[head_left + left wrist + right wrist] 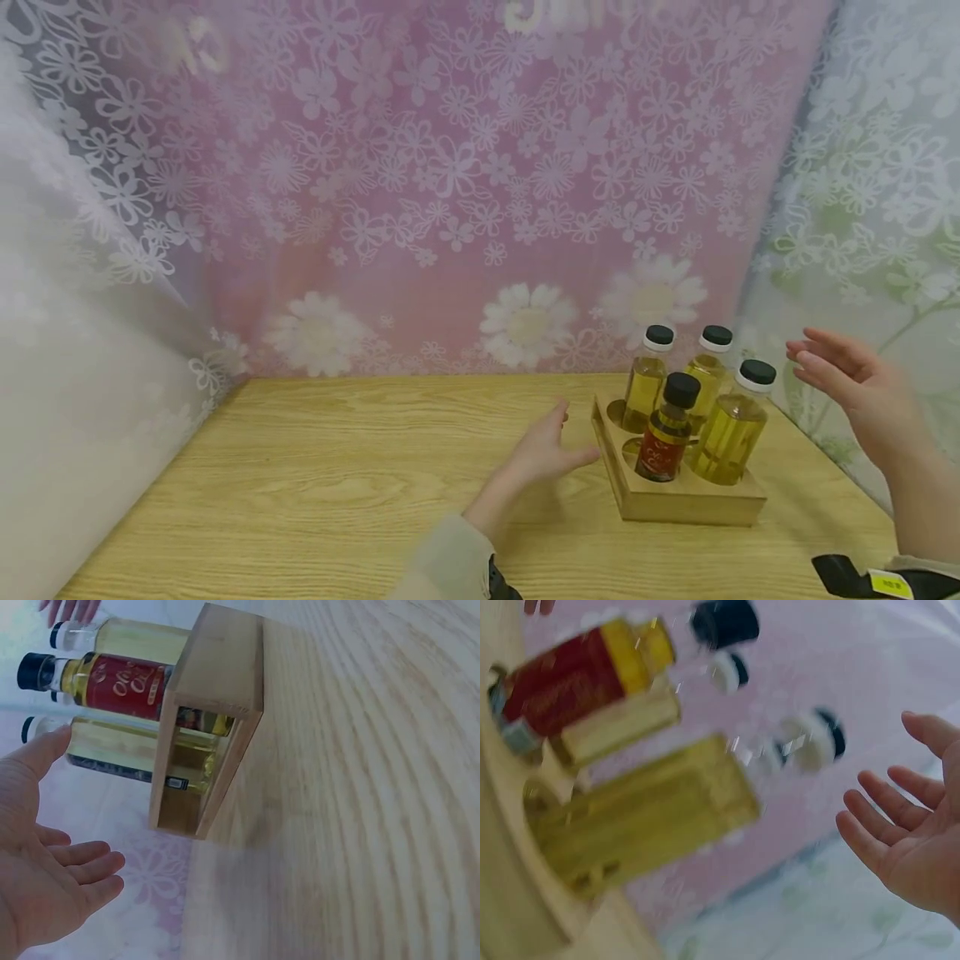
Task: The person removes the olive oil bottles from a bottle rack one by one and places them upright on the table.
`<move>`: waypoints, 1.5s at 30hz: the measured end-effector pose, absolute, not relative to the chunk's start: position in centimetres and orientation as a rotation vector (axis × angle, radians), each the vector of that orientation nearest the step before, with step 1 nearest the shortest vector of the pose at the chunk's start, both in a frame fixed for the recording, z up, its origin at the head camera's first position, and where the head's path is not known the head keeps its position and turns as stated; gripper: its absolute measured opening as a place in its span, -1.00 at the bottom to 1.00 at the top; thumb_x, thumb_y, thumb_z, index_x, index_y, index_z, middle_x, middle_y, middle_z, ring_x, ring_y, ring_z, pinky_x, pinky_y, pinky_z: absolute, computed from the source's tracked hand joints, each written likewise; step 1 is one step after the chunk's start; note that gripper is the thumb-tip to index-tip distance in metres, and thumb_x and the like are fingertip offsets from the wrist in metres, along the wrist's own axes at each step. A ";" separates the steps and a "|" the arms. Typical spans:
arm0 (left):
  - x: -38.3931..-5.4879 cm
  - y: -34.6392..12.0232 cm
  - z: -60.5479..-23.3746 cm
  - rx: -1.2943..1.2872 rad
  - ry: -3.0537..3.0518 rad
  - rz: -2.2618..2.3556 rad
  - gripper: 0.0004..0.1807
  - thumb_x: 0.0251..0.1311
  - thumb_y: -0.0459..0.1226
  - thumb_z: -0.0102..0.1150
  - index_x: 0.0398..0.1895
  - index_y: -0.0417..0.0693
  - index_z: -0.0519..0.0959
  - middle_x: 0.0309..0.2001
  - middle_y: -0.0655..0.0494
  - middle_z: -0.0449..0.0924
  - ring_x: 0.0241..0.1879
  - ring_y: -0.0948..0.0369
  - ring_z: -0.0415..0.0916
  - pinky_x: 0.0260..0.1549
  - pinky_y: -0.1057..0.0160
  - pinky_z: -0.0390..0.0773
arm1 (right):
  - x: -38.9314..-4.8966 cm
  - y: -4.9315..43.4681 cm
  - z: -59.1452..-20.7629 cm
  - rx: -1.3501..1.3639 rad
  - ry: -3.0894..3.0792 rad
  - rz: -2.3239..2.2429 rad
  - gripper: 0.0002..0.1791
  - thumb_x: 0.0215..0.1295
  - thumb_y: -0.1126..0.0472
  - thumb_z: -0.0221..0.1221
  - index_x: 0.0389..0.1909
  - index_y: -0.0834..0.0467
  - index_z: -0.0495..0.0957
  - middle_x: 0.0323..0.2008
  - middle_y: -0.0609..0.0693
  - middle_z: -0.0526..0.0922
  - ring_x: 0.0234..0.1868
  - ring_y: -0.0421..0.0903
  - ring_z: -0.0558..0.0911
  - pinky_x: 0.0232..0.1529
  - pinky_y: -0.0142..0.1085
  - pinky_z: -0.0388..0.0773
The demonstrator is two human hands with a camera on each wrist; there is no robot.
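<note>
A wooden bottle rack stands at the right of the table with several bottles upright in its round holes. At its front left is a small olive oil bottle with a red label and black cap. Around it stand clear bottles of yellow oil, one at the front right and two behind, all with dark caps over white collars. My left hand is just left of the rack, fingers extended and thumb toward its side. Held up to the right of the bottles, my right hand has relaxed fingers and nothing in it.
The rack rests on a light wood-grain table. A pink floral curtain hangs along the back edge, with pale floral sheets at the left and right.
</note>
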State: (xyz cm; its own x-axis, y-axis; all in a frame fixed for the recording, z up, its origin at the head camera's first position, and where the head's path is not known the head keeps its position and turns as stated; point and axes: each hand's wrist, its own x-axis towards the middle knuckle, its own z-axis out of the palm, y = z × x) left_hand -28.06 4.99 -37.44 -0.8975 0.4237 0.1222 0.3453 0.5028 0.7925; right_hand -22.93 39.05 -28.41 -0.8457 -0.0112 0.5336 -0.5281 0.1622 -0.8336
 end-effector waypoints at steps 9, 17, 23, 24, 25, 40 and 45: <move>-27.8 6.7 -38.4 0.636 2.641 1.319 0.01 -0.03 0.11 0.31 0.43 -0.04 0.06 0.35 0.06 0.19 0.27 0.10 0.22 0.18 0.11 0.27 | -23.4 43.1 -33.7 0.339 -2.629 1.265 -0.34 0.45 0.19 -0.09 0.46 0.06 -0.15 0.00 -0.61 0.26 -0.09 -0.74 0.27 -0.29 -0.66 0.24; -28.1 7.9 -39.2 0.654 2.603 1.292 0.02 -0.06 0.12 0.32 0.43 -0.01 0.06 0.36 0.08 0.15 0.29 0.12 0.17 0.20 0.10 0.24 | -24.1 43.8 -36.8 0.250 -2.924 1.276 -0.25 0.44 0.08 -0.07 0.37 0.44 -0.18 0.30 0.19 0.14 0.25 -0.02 0.24 -0.05 0.18 0.33; -28.3 8.7 -39.6 0.701 2.547 1.275 0.02 -0.04 0.09 0.33 0.43 -0.05 0.06 0.35 0.06 0.16 0.30 0.13 0.16 0.20 0.13 0.25 | -24.5 43.7 -38.7 0.369 -3.066 1.447 -0.18 0.40 0.17 -0.03 0.33 0.53 -0.33 0.28 0.60 -0.27 0.20 0.58 -0.20 -0.07 0.31 0.26; -28.3 8.8 -39.6 0.701 2.542 1.269 0.01 -0.04 0.09 0.33 0.43 -0.05 0.06 0.36 0.07 0.16 0.30 0.14 0.16 0.19 0.13 0.26 | -24.5 43.5 -39.0 0.408 -3.073 1.433 -0.18 0.40 0.19 -0.03 0.33 0.54 -0.33 0.27 0.62 -0.25 0.20 0.58 -0.18 -0.06 0.30 0.27; -28.3 8.9 -39.6 0.710 2.534 1.268 0.02 -0.04 0.09 0.33 0.43 -0.05 0.05 0.36 0.07 0.15 0.30 0.14 0.15 0.19 0.13 0.26 | -24.6 43.3 -39.1 0.439 -3.078 1.419 -0.19 0.40 0.19 -0.03 0.32 0.55 -0.31 0.27 0.62 -0.23 0.20 0.57 -0.14 -0.04 0.29 0.28; -28.0 10.4 -39.1 0.734 2.494 1.225 0.06 -0.07 0.07 0.36 0.45 -0.04 0.00 0.34 0.11 0.18 0.27 0.21 0.21 0.13 0.21 0.32 | -24.9 41.4 -39.1 0.583 -3.084 1.292 -0.14 0.30 0.19 0.08 0.28 0.63 -0.21 0.22 0.68 -0.10 0.19 0.61 -0.06 -0.04 0.32 0.25; -28.1 10.4 -39.1 0.672 2.488 1.259 0.06 -0.10 0.05 0.40 0.44 -0.03 0.04 0.33 0.11 0.21 0.26 0.20 0.21 0.14 0.20 0.33 | -25.0 41.1 -38.9 0.585 -3.090 1.333 -0.12 0.30 0.17 0.09 0.28 0.62 -0.23 0.22 0.67 -0.11 0.20 0.61 -0.10 -0.04 0.34 0.23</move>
State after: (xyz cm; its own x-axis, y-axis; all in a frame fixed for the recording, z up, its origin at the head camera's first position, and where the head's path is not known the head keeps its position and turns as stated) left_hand -28.05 10.39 -39.11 -0.8552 0.5172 -0.0323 0.2802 0.5140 0.8107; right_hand -25.01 41.10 -38.90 -0.9052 -0.4095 -0.1138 -0.1982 0.6435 -0.7393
